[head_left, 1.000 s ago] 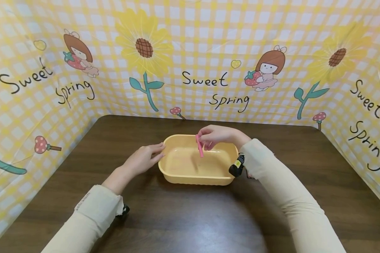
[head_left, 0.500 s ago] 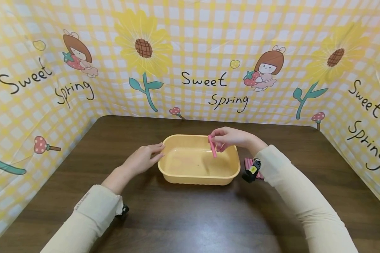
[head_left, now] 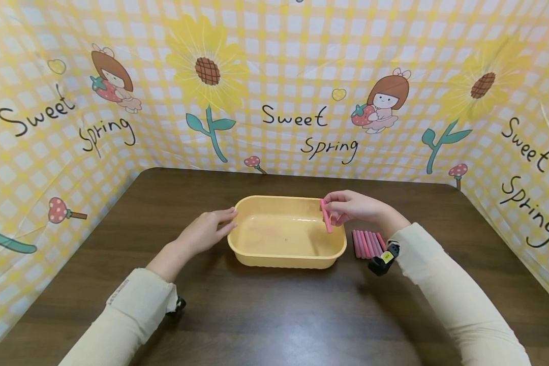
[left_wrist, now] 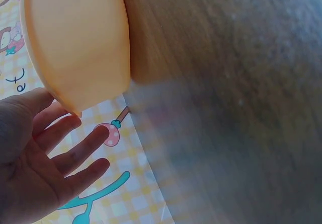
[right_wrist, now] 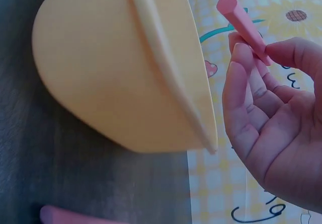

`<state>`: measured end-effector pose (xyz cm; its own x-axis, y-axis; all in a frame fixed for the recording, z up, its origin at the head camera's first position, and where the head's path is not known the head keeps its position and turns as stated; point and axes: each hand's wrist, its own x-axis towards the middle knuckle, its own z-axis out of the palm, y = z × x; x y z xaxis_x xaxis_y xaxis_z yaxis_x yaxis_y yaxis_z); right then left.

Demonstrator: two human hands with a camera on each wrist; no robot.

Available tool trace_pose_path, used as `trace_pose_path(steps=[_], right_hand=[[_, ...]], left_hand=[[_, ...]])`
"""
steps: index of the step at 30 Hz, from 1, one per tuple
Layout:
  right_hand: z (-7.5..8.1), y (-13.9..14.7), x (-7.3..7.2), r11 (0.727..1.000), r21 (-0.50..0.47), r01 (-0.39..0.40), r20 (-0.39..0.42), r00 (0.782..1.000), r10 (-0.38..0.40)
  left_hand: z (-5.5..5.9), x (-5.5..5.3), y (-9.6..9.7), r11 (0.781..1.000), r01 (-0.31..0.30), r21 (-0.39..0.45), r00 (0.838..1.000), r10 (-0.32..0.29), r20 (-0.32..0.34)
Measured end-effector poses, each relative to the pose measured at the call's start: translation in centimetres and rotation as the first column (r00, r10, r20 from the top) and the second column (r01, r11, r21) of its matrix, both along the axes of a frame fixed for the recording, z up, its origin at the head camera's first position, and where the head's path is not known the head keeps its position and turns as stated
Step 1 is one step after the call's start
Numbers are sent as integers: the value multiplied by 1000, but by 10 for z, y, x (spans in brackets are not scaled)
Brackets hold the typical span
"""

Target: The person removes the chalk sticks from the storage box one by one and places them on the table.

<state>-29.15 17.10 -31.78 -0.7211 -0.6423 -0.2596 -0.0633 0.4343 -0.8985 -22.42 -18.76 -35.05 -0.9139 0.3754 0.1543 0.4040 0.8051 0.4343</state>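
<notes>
A yellow oval basin (head_left: 283,262) stands on the dark wooden table. My left hand (head_left: 206,229) touches the left end of its rim with outstretched fingers; in the left wrist view, the lower fingers (left_wrist: 83,151) spread loosely away from the basin wall. Over the basin's right end, my right hand (head_left: 354,207) pinches a short, smooth pink stick (head_left: 326,216) between thumb and fingertips. The right wrist view shows the pink stick (right_wrist: 242,25) tilted, its flat end free, apart from the basin. Its exact kind cannot be told. The visible basin floor is bare.
Several pink and mauve sticks (head_left: 368,244) lie side by side on the table, right of the basin and below my right wrist. A black wrist camera (head_left: 385,259) hangs close over them. Yellow checked cloth (head_left: 293,66) walls the table's back and sides.
My right hand has moved right with the pink stick, from over the basin's middle to its right end. The row of sticks has come out from behind the right wrist. The left hand stays put.
</notes>
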Motion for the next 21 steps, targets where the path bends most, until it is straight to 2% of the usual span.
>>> trace_pose_path(steps=[5,11,21], right_hand=[[-6,13,5,995,-97,31,82,996,-23],[-12,27,8,988,-131,82,129,989,-65],[-20,51,14,991,-80,106,72,992,-100]], left_hand=[[0,0,0,1000,-3,0,1000,3,4],[-1,0,0,1000,0,2,1000,0,-6],[-3,0,-2,1000,6,5,1000,-6,-10]])
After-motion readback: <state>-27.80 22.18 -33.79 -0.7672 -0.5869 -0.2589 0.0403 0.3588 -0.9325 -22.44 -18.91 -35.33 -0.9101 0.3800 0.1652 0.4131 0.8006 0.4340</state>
